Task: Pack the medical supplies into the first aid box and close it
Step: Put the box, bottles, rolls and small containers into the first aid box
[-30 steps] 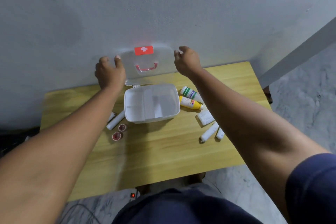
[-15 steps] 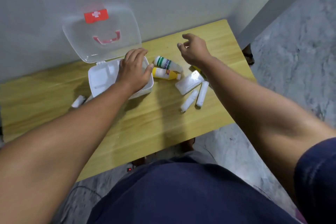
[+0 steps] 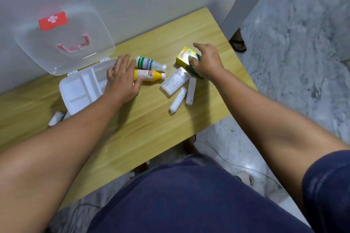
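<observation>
The white first aid box [image 3: 75,89] lies open on the wooden table [image 3: 147,130], its clear lid [image 3: 62,39] leaning back on the wall. My left hand [image 3: 121,79] rests flat on the box's right edge, its thumb touching a yellow bottle [image 3: 149,75]. A white bottle with green bands [image 3: 149,63] lies just behind it. My right hand [image 3: 206,60] closes over a yellow-green carton [image 3: 184,56]. A clear packet [image 3: 175,80] and two white bandage rolls [image 3: 179,103] [image 3: 191,91] lie beside it.
Another white roll [image 3: 55,118] peeks out left of my left forearm. The table's right edge runs close to the carton. A sandalled foot [image 3: 237,42] stands on the marble floor past the table's far right corner. Cables lie on the floor by my legs.
Both hands left the lid, which stays open. My left hand dropped onto the box edge by the yellow bottle. My right hand moved right and down onto the carton. My view shifted right.
</observation>
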